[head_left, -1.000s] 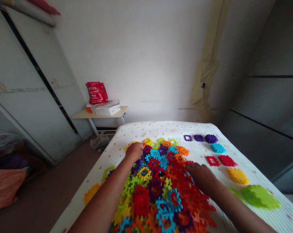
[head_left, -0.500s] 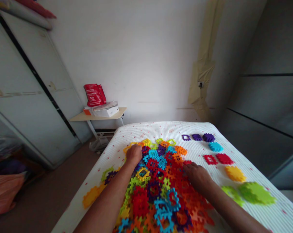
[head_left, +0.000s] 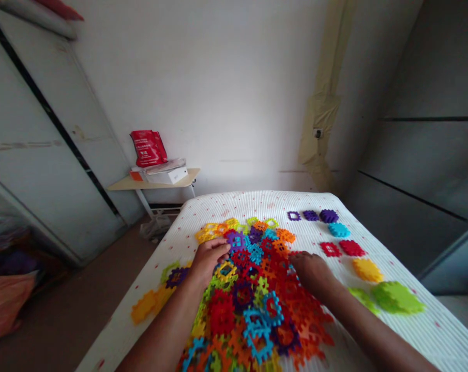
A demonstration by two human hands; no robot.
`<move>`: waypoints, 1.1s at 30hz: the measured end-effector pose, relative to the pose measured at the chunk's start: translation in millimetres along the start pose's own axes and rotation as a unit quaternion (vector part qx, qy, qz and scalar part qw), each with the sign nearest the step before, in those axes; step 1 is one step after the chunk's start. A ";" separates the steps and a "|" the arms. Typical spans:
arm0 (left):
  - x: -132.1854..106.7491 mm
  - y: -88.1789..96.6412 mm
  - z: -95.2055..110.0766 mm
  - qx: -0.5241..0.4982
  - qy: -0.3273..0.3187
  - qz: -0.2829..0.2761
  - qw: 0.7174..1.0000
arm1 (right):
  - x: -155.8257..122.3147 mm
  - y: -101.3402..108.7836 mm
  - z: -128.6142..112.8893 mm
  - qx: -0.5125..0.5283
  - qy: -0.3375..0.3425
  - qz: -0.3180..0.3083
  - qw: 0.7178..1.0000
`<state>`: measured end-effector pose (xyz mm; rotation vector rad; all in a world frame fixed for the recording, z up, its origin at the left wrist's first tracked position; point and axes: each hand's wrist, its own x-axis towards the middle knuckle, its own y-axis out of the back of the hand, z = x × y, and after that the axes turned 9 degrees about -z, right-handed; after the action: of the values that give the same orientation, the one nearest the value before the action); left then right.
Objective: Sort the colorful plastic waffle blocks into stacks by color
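A large heap of colourful plastic interlocking blocks (head_left: 243,294), toothed squares with some open in the middle, covers the middle of the bed. At the heap's far left part, my left hand (head_left: 211,256) is closed on a purple interlocking block (head_left: 236,241), pinched between thumb and fingers and tilted up toward me. My right hand (head_left: 310,268) rests at the heap's right edge beside red and orange pieces. Its fingers are curled downward, and what lies under the fingertips is hidden.
Sorted along the right are purple stacks (head_left: 329,216), a blue stack (head_left: 338,230), red pieces (head_left: 352,248), a yellow stack (head_left: 367,269) and a green stack (head_left: 398,298). Yellow pieces (head_left: 144,308) lie left of my left forearm. A small table (head_left: 121,184) stands beyond the bed (head_left: 234,201).
My left hand has turned and raised a purple block from the heap, its face now showing. My right hand stays at the heap's right edge. The view has shifted slightly.
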<state>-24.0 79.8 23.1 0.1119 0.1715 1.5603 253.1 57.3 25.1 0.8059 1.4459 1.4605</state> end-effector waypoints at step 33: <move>-35.0 -34.6 -27.9 0.399 -0.240 -0.008 0.885 | 74.9 74.2 98.4 -0.039 -0.093 0.018 0.995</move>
<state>4.9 43.5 -9.2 1.1320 0.4105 1.3120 303.0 171.5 97.7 0.8992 1.2334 1.4205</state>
